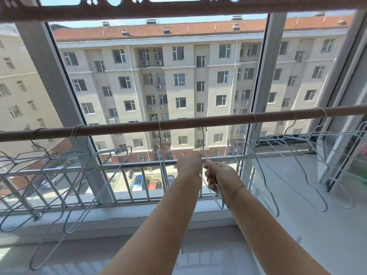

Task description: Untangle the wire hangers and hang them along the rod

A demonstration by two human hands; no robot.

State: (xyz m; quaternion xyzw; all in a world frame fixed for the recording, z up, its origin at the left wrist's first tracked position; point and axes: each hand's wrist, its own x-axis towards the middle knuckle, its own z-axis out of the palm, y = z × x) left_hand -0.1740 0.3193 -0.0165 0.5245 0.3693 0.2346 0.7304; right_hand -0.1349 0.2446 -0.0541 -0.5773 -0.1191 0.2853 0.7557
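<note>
A brown rod runs across the window at mid height. Several pale wire hangers hang from it: a tangled bunch at the left, one thin hanger near the middle, and several more at the right. My left hand pinches the neck of a wire hanger just under the rod's middle. My right hand grips the same hanger's body, which hangs down past my wrist. Its hook reaches up to the rod.
A metal railing runs outside the glass below the rod. The white window sill and tiled ledge lie beneath my arms. A decorative brown bar crosses overhead. An open window sash stands at the right.
</note>
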